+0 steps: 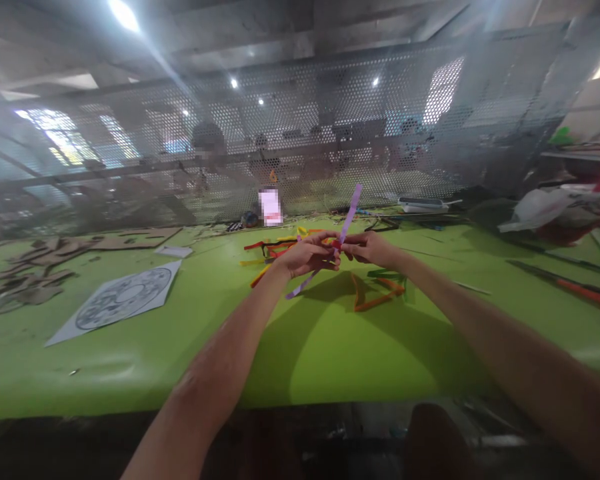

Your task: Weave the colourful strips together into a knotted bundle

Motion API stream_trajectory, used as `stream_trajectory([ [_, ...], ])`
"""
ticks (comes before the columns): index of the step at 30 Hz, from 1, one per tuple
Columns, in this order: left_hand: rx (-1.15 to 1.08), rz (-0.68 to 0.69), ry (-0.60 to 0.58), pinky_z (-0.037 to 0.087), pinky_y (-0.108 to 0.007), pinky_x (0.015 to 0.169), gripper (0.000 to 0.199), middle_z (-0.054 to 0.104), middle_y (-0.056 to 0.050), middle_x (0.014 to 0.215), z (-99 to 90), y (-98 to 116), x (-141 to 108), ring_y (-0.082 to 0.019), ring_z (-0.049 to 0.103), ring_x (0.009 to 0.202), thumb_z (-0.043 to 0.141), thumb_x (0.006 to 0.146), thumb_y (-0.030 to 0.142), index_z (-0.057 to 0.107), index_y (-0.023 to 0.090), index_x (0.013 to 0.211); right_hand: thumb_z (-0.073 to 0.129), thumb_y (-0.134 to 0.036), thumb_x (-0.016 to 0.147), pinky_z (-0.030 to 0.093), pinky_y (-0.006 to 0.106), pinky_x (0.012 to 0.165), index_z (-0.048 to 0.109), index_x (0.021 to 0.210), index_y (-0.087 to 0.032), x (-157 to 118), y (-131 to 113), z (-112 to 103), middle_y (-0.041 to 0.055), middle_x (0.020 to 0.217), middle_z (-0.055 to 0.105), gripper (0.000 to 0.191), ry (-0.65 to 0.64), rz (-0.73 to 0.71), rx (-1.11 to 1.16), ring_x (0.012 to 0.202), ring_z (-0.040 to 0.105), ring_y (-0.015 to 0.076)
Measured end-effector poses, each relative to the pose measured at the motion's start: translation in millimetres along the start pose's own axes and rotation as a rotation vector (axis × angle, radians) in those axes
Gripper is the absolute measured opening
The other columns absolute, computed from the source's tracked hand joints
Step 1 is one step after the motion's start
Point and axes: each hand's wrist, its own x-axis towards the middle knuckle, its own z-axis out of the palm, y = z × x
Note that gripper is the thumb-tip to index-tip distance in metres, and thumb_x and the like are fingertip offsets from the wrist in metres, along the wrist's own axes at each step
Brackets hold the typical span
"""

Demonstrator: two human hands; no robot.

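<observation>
My left hand [307,255] and my right hand [374,249] meet above the green tabletop, fingers pinched together. Between them is a light purple strip [351,213], perhaps paper or felt; one end points up and away. A second purple end [303,285] hangs below my left hand. A small red piece [336,245] shows at the fingertips, partly covered. Just behind my left hand lie several red, yellow and black strips [267,250]. Under my right hand rests an orange bent strip shape [373,305], beside a green strip [383,273].
A white sheet with a printed round pattern [130,293] lies on the left, near brown cardboard scraps [105,243]. Perforated metal mesh [300,133] rises behind the table. At right are a white plastic bag [545,210] and a long red-and-dark tool [575,287].
</observation>
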Motion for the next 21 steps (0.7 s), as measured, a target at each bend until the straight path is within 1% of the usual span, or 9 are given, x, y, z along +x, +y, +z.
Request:
stream_trajectory([
  [3, 0.024, -0.029, -0.05, 0.056, -0.034, 0.076, 0.036, 0.066, -0.002, 0.079, 0.7, 1.4, -0.7, -0.015, 0.067, 0.072, 0.063, 0.077, 0.004, 0.058, 0.019, 0.11, 0.06, -0.053, 0.086, 0.031, 0.024, 0.054, 0.073, 0.112, -0.014, -0.8, -2.4, -4.2, 0.0007, 0.068, 0.057, 0.049, -0.026, -0.049, -0.042, 0.056, 0.041, 0.0086],
  [7, 0.049, -0.036, -0.059, 0.056, -0.033, 0.073, 0.033, 0.062, 0.0, 0.077, 3.8, 1.2, 0.4, -0.014, 0.067, 0.071, 0.063, 0.077, 0.006, 0.054, 0.018, 0.106, 0.062, -0.058, 0.084, 0.032, 0.026, 0.058, 0.075, 0.113, -0.014, 0.9, -2.1, -8.1, 0.0016, 0.069, 0.059, 0.054, -0.057, -0.083, -0.098, 0.06, 0.042, 0.0106],
  [10, 0.062, -0.033, -0.053, 0.057, -0.032, 0.068, 0.023, 0.061, 0.0, 0.077, 5.2, 0.3, 1.6, -0.014, 0.066, 0.068, 0.062, 0.082, 0.013, 0.053, 0.018, 0.102, 0.061, -0.059, 0.084, 0.034, 0.028, 0.062, 0.076, 0.112, -0.017, 2.1, -0.6, -9.9, 0.0036, 0.077, 0.064, 0.053, -0.055, -0.107, -0.111, 0.065, 0.046, 0.0125],
  [12, 0.072, -0.021, -0.036, 0.057, -0.032, 0.068, 0.017, 0.062, -0.001, 0.08, 4.3, -0.4, 2.2, -0.014, 0.067, 0.07, 0.062, 0.087, 0.02, 0.054, 0.018, 0.101, 0.061, -0.06, 0.084, 0.036, 0.028, 0.064, 0.076, 0.111, -0.018, 2.0, 0.1, -10.5, 0.0045, 0.08, 0.066, 0.052, -0.046, -0.126, -0.105, 0.068, 0.049, 0.0135],
  [14, 0.084, 0.003, -0.02, 0.058, -0.031, 0.069, 0.017, 0.064, -0.003, 0.086, 2.3, -1.1, 2.6, -0.014, 0.068, 0.074, 0.064, 0.09, 0.025, 0.055, 0.018, 0.102, 0.06, -0.06, 0.084, 0.038, 0.028, 0.063, 0.076, 0.11, -0.017, 1.5, 0.7, -10.6, 0.0047, 0.079, 0.066, 0.053, -0.034, -0.124, -0.096, 0.066, 0.049, 0.0135],
  [17, 0.09, 0.022, -0.008, 0.059, -0.032, 0.073, 0.019, 0.066, -0.005, 0.094, -0.2, -2.1, 3.5, -0.015, 0.069, 0.08, 0.067, 0.089, 0.027, 0.058, 0.018, 0.103, 0.06, -0.057, 0.085, 0.041, 0.029, 0.063, 0.075, 0.114, -0.017, 1.3, 1.8, -9.4, 0.0055, 0.078, 0.068, 0.052, -0.007, -0.073, -0.082, 0.065, 0.052, 0.0141],
  [19, 0.084, 0.016, 0.008, 0.058, -0.033, 0.077, 0.018, 0.067, -0.006, 0.096, -0.6, -2.2, 4.3, -0.016, 0.069, 0.083, 0.068, 0.089, 0.025, 0.059, 0.017, 0.102, 0.063, -0.052, 0.084, 0.046, 0.031, 0.067, 0.074, 0.114, -0.018, 2.3, 3.2, -8.4, 0.0071, 0.086, 0.071, 0.047, 0.024, -0.056, -0.063, 0.071, 0.058, 0.0164],
  [21, 0.07, 0.005, 0.029, 0.058, -0.035, 0.081, 0.015, 0.068, -0.006, 0.096, -0.4, -1.8, 4.6, -0.016, 0.069, 0.086, 0.069, 0.088, 0.022, 0.06, 0.017, 0.1, 0.064, -0.047, 0.083, 0.05, 0.034, 0.076, 0.075, 0.109, -0.019, 3.9, 4.6, -8.1, 0.0078, 0.094, 0.073, 0.04, 0.058, -0.076, -0.043, 0.081, 0.063, 0.0197],
])
